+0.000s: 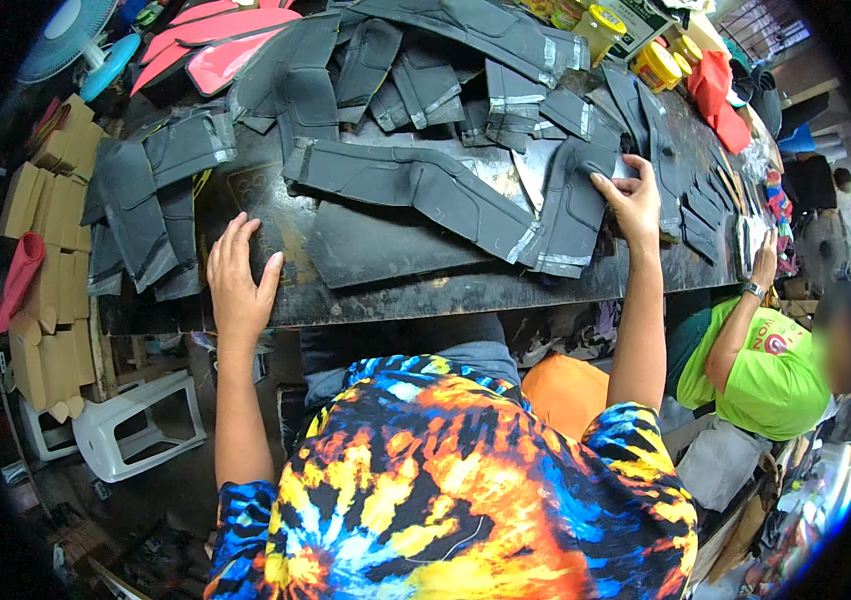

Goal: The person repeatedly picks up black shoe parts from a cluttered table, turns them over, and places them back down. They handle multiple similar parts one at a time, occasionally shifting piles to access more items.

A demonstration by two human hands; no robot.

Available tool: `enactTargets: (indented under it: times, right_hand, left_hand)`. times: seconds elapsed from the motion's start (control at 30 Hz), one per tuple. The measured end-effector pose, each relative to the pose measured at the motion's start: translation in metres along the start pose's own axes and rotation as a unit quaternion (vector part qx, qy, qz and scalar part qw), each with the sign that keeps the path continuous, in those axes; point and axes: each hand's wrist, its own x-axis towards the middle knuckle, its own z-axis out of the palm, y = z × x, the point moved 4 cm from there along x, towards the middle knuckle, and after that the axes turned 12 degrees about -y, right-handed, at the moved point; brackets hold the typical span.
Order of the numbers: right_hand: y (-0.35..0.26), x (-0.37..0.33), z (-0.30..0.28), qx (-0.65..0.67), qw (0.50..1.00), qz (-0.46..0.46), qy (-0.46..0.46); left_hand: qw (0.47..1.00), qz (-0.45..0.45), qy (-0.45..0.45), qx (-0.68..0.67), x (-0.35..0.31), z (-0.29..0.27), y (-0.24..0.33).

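Observation:
My right hand (635, 208) is closed at the right edge of a black padded foam piece (567, 205), its thumb on the piece's face. The piece is curved and has a shiny grey strip along its near end. My left hand (241, 275) lies with fingers spread on the near left part of the dark table (290, 300), holding nothing. Between my hands a long, bent black foam piece (395, 180) stretches across the table, shiny strips at its ends. Under it lies a flat dark sheet (375, 245).
More black foam pieces (315, 90) pile up along the far side and at the left (130, 205). Pink-red panels (235, 55) and yellow-lidded jars (655, 65) stand behind. Cardboard-coloured stacks (45, 290) border the left; a co-worker in a green shirt (760, 370) sits at the right.

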Motion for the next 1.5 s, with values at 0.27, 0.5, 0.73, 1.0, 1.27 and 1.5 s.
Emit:
enactTargets:
  times: [0.27, 0.5, 0.73, 1.0, 1.27, 1.5]
  right_hand:
    - [-0.015, -0.009, -0.003, -0.116, 0.991, -0.053, -0.033]
    - [-0.023, -0.007, 0.002, 0.082, 0.991, -0.089, -0.059]
    - [-0.055, -0.015, -0.088, 0.288, 0.941, -0.177, -0.014]
    - [0.011, 0.097, -0.179, 0.225, 0.943, -0.232, -0.075]
    - [0.137, 0.155, -0.12, -0.277, 0.948, -0.106, 0.115]
    - [-0.073, 0.08, -0.017, 0.001, 0.961, -0.276, -0.007]
  left_hand:
    - [1.0, 0.003, 0.003, -0.001, 0.001, 0.0, 0.001]
    - [1.0, 0.001, -0.001, 0.006, 0.001, 0.002, 0.0]
    - [1.0, 0.003, 0.001, -0.003, 0.001, 0.001, 0.0]
    - [1.0, -0.003, 0.004, -0.004, 0.001, 0.0, 0.001]
    - [1.0, 0.002, 0.005, -0.004, 0.0, -0.002, 0.002]
    - [1.0, 0.001, 0.021, -0.002, -0.001, -0.006, 0.005]
